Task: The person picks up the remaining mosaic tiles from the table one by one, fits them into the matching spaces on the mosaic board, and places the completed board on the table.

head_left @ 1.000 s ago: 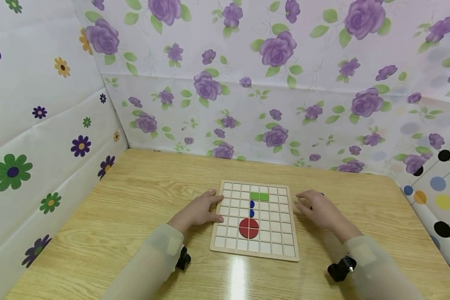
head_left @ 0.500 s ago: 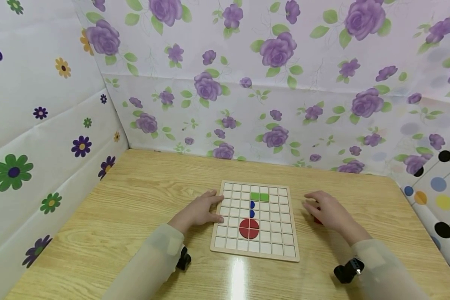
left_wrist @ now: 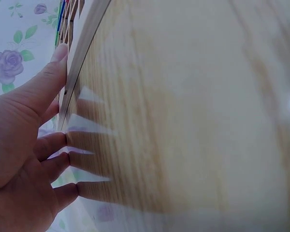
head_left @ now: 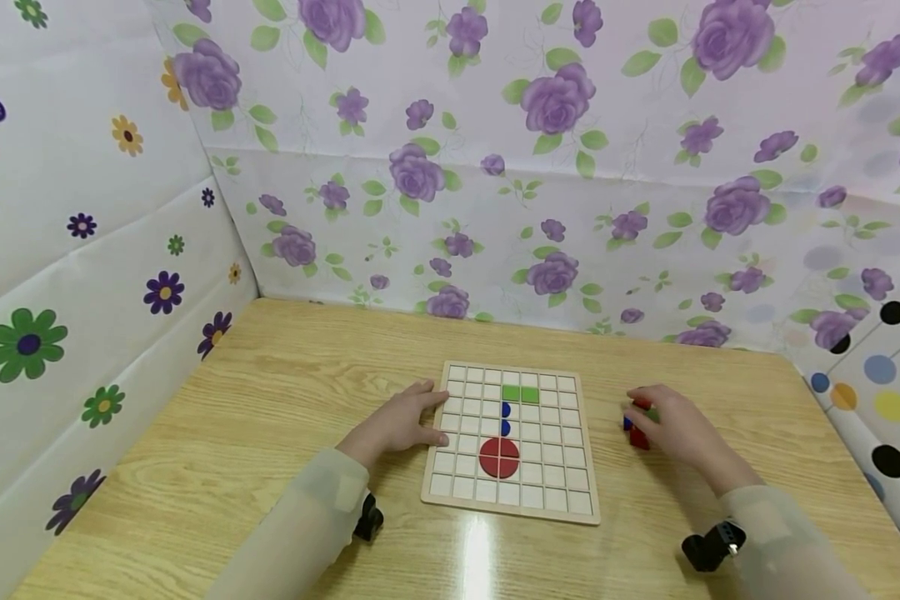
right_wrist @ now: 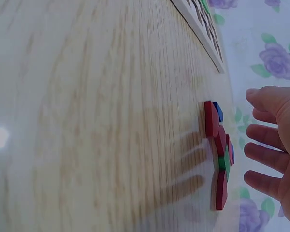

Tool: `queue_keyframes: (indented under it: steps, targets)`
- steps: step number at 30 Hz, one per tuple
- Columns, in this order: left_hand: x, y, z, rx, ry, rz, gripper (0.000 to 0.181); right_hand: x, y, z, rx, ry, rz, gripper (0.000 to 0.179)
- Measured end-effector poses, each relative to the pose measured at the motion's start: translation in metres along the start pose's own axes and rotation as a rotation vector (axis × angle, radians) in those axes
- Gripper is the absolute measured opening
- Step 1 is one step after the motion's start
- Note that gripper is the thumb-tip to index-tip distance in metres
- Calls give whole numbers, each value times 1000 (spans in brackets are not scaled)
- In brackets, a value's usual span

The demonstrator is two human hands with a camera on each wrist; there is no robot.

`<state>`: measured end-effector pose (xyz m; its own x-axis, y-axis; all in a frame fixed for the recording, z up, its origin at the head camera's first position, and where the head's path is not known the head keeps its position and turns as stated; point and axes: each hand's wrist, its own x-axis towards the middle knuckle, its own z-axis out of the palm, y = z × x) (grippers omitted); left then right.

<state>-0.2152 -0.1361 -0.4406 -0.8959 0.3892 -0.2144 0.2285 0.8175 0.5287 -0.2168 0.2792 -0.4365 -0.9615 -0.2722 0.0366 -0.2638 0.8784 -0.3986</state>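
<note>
A square wooden grid board (head_left: 552, 453) lies on the table in the head view. In its cells sit two green squares (head_left: 512, 392), two blue half-discs (head_left: 506, 410) and red quarter pieces (head_left: 489, 447) forming a disc. At the board's left edge rests my left hand (head_left: 395, 421), its thumb on the frame and several fingertips on the table in the left wrist view. Right of the board, my right hand (head_left: 678, 429) hovers with spread fingers over loose red blocks (right_wrist: 210, 119), a green block (right_wrist: 224, 162) and a blue block (right_wrist: 218, 111). It partly hides them in the head view.
The wooden table (head_left: 307, 375) extends around the board on all sides. A flowered cloth (head_left: 495, 208) hangs behind its far edge, and another patterned cloth (head_left: 105, 333) stands along the left. Each wrist wears a small black camera (head_left: 712, 546).
My right hand has moved to the right, away from the board's edge, uncovering the red, blue and green blocks beneath it. The left hand and the board have stayed where they were.
</note>
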Motion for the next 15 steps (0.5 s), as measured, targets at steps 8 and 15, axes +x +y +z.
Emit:
queue_keyframes:
  steps: [8,15]
  targets:
    - [0,0,0,4,-2,-3,74,-4,8,-2,-5,-2,20,42]
    - [0,0,0,17,-4,10,74,-5,16,-3,1,-10,30,37]
